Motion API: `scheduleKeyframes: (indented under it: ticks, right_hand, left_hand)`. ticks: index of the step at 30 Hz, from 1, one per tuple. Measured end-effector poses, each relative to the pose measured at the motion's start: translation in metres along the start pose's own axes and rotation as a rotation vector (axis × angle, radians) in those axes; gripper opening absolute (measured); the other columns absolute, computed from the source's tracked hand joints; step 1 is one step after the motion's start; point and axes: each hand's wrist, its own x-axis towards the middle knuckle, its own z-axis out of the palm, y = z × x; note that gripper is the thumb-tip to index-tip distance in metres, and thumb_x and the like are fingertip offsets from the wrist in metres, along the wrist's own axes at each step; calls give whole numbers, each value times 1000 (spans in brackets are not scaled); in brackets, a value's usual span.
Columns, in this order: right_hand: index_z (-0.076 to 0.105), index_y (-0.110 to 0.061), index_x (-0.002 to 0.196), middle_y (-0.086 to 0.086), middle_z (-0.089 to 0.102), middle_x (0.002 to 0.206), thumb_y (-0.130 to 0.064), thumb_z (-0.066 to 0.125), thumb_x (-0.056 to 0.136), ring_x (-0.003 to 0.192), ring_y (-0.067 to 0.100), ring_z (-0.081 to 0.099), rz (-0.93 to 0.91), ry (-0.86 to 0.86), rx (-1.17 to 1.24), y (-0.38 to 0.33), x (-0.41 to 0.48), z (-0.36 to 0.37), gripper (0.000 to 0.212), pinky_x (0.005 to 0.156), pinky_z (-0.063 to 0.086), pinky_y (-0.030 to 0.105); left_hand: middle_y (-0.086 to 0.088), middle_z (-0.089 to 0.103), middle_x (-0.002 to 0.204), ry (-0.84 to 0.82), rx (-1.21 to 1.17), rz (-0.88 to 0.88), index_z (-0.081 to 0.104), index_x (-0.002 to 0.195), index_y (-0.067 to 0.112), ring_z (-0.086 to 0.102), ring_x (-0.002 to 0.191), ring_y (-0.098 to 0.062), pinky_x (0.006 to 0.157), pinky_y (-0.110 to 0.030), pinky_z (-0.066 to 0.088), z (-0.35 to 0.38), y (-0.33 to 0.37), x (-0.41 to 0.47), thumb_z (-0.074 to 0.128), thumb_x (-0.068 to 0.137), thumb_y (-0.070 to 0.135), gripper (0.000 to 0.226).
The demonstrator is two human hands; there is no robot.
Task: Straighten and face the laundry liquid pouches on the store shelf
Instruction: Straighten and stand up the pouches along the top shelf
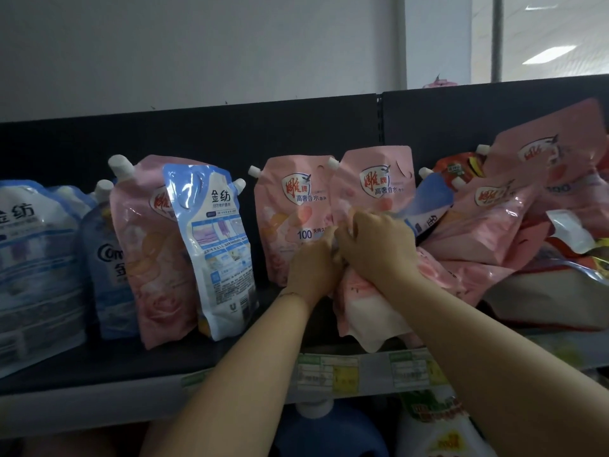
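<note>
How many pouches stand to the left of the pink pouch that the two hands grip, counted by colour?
Pink pouches: 2
Blue-and-white pouches: 3, and a fourth may hide behind the far-left one
Total: 5
The gripped pink pouch is not counted.

White wall [197, 44] behind black shelf backboard [230, 133]; window [543, 37] upper right.

We've got a pink pouch [372, 189] upright at center, lower half bunched up, blue pouches [214, 252] standing left, a pink heap [494, 219] toppled right.
</note>
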Motion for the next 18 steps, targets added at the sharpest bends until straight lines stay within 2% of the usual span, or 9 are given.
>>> scheduleKeyframes:
  ticks: [3,5,8,12,15,18]
  right_hand:
    - [58,-12,76,5,54,80,-50,44,89,73,24,51,268,-100,58,3,3,1,42,65,35,31]
    - [60,-12,75,6,57,79,-58,39,87,72,24,51,400,-143,143,6,6,4,52,64,33,32]
    - [64,-12,75,9,61,83,-56,37,91,73,23,51,500,-165,276,12,9,5,54,63,33,31]
    - [65,-3,93,16,63,98,-25,41,95,83,26,50,475,-129,283,13,9,9,33,70,33,29]
    - [63,4,88,20,62,92,-20,44,92,89,33,57,457,-86,339,14,7,16,31,71,39,29]
    - [61,7,77,15,55,83,-12,49,92,89,24,51,287,-2,350,13,1,19,27,80,45,34]
  left_hand:
    - [-9,66,102,-4,13,1,51,121,15,61,91,-26,66,-27,33,-2,1,-2,44,98,29,28]
    - [-5,66,99,-5,-36,-8,54,115,18,61,88,-21,65,-25,30,-4,2,-3,44,99,30,23]
    - [-2,65,96,-60,-64,-21,58,107,19,55,82,-14,65,-25,30,-7,2,-3,48,97,26,16]
    - [-3,65,83,-72,-64,-24,58,96,24,59,73,-19,52,-22,33,-10,1,-3,48,96,32,13]
    - [-2,65,81,-60,-17,-27,58,96,23,60,72,-19,51,-22,33,-13,2,-4,47,97,36,17]
    - [5,62,81,-7,-51,-75,52,82,25,57,73,-13,54,-21,33,-15,3,-8,55,91,42,20]
